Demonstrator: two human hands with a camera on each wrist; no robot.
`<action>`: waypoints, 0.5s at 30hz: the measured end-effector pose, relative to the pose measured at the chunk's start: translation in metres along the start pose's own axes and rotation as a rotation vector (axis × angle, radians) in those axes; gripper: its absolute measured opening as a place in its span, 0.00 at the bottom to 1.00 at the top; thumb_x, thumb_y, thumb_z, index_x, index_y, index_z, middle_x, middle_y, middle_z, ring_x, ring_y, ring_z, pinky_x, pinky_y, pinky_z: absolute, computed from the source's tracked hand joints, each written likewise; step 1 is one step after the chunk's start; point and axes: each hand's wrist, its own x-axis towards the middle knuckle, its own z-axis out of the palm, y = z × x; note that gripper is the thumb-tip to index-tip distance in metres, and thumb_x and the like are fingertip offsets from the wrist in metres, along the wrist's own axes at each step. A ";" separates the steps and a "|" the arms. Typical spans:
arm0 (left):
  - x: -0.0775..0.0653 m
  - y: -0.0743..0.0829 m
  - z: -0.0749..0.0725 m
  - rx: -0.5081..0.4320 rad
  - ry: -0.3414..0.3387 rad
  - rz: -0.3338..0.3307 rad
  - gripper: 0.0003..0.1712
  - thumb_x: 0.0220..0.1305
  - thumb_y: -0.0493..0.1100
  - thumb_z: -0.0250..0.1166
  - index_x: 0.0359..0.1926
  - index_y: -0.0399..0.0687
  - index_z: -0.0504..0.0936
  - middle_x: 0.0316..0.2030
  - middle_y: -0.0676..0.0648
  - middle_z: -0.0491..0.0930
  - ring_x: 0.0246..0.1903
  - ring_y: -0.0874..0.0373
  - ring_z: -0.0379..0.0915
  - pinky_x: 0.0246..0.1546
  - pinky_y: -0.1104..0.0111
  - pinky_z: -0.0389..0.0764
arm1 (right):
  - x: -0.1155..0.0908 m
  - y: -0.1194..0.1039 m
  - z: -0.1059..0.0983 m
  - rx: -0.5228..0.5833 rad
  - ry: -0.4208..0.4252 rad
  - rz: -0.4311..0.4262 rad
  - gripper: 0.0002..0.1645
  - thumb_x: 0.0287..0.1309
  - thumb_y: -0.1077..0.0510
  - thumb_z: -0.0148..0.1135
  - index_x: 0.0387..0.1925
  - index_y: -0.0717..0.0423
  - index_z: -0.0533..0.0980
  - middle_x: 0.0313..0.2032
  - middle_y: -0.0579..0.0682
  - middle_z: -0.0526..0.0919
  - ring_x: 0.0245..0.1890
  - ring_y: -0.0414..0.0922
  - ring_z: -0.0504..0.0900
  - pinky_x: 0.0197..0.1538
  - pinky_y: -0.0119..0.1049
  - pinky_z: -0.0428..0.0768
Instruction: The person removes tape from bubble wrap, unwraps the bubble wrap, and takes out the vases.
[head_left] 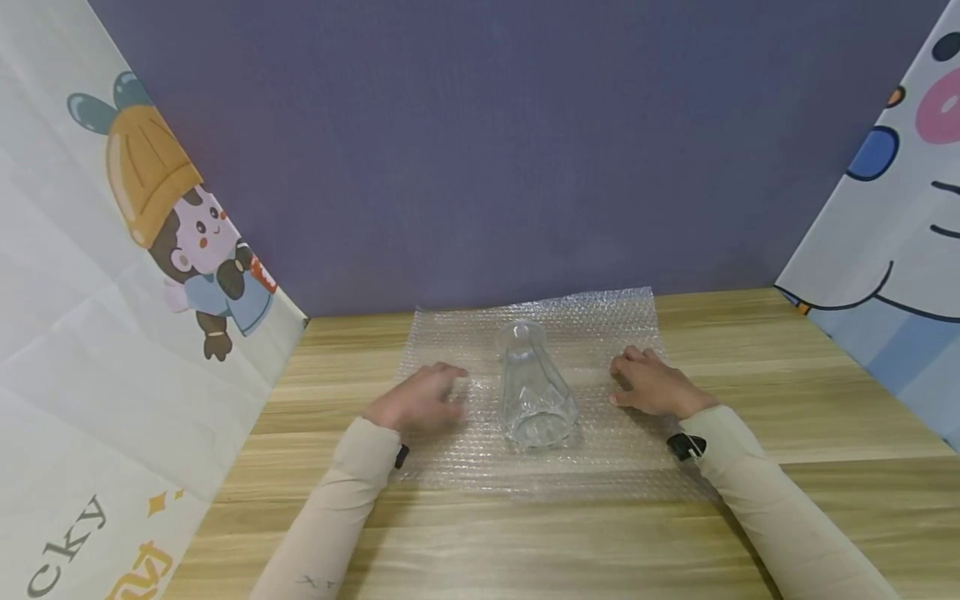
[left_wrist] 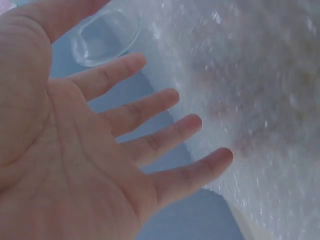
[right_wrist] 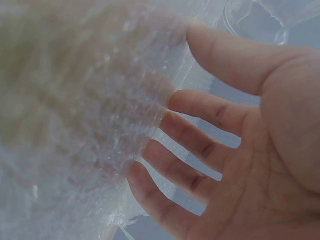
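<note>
A clear glass vase (head_left: 536, 387), with a narrow neck toward the back and its wide, faceted end toward me, is on a sheet of bubble wrap (head_left: 600, 462). My left hand (head_left: 423, 398) is over the sheet's left part, slightly blurred, its fingers straight and spread in the left wrist view, holding nothing. To the right of the vase, my right hand (head_left: 652, 383) is at the sheet's right side. In the right wrist view its loosely bent fingers (right_wrist: 187, 132) have their tips right at the bubble wrap (right_wrist: 75, 110).
The wooden tabletop (head_left: 450, 542) extends around the sheet. A dark bluish panel (head_left: 480, 150) rises behind it. White cloths with cartoon prints flank the table, a figure in an orange hat (head_left: 150, 171) on the left one. Dark wrist straps (head_left: 686, 447) show below the cuffs.
</note>
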 end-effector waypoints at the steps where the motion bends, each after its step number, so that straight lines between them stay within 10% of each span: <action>1: 0.000 0.001 0.001 -0.001 -0.008 -0.006 0.41 0.64 0.52 0.70 0.75 0.47 0.67 0.73 0.42 0.68 0.73 0.41 0.61 0.74 0.47 0.64 | 0.000 0.000 0.000 0.000 0.000 0.001 0.25 0.64 0.48 0.69 0.56 0.59 0.77 0.54 0.58 0.75 0.53 0.59 0.72 0.48 0.58 0.80; 15: 0.004 0.008 0.014 0.054 -0.029 -0.043 0.48 0.56 0.63 0.75 0.72 0.47 0.72 0.75 0.37 0.63 0.75 0.34 0.56 0.73 0.42 0.64 | 0.000 -0.002 -0.002 0.001 -0.012 0.009 0.25 0.64 0.49 0.69 0.56 0.59 0.77 0.54 0.59 0.75 0.54 0.60 0.72 0.49 0.58 0.79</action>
